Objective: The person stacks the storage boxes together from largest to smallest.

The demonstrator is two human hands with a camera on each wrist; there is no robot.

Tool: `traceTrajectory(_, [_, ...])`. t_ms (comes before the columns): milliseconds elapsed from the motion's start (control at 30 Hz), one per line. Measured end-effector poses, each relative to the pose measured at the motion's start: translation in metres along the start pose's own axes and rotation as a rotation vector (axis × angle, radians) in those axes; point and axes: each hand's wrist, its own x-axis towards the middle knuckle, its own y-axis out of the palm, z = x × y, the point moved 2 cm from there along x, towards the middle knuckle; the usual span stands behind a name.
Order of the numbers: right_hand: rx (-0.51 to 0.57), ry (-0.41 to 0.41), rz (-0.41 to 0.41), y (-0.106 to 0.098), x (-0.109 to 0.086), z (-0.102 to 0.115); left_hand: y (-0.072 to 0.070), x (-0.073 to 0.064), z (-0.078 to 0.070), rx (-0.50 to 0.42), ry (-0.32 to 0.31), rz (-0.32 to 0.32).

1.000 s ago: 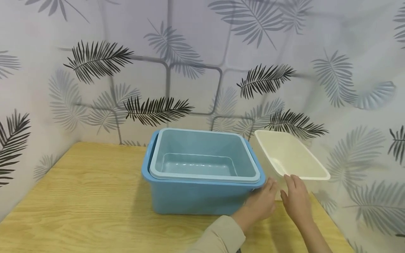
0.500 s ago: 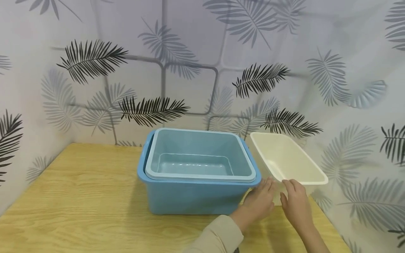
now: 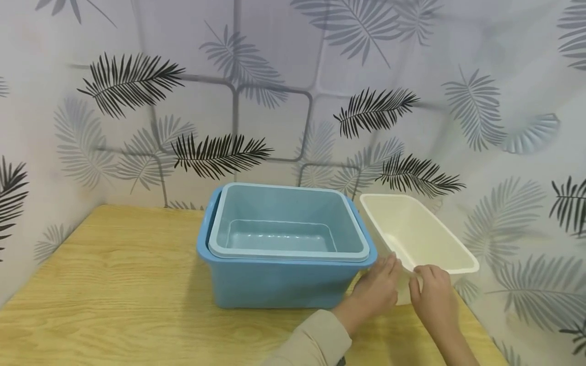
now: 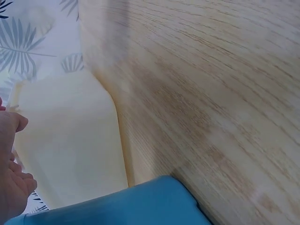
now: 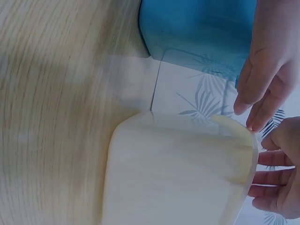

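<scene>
A cream plastic bin point(image 3: 414, 229) stands at the right of the table, its front turned slightly toward me. My right hand point(image 3: 435, 300) grips its front rim, fingers over the edge. My left hand point(image 3: 373, 292) holds the rim near the front left corner, fingertips close to those of the right hand. In the right wrist view, the fingers of both hands meet the rim of the bin point(image 5: 178, 173). Left of it sits a blue bin point(image 3: 284, 284), with a lighter blue bin point(image 3: 288, 255) nested inside. The left wrist view shows the left hand point(image 4: 14, 183) at the frame's edge.
The wooden table point(image 3: 114, 290) reaches out to the left and along the front. A patterned curtain point(image 3: 274, 66) with leaf prints hangs behind and to the right. The blue bin stands close beside the left forearm point(image 3: 316, 335).
The cream bin has come toward me, its front rim now lower in view, with the right hand moving along. The left hand's fingers have reached its rim. The blue bins stay put.
</scene>
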Motion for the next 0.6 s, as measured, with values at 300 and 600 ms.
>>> traceTrajectory(300, [-0.043, 0.042, -0.017, -0.0053, -0.0003, 0.0074, 0.0011, 0.0012, -0.0005, -0.032, -0.004, 0.050])
traceTrajectory(600, [-0.068, 0.020, 0.021, -0.0045, -0.0033, 0.0075, -0.0006, -0.0008, 0.0009, 0.003, 0.061, -0.048])
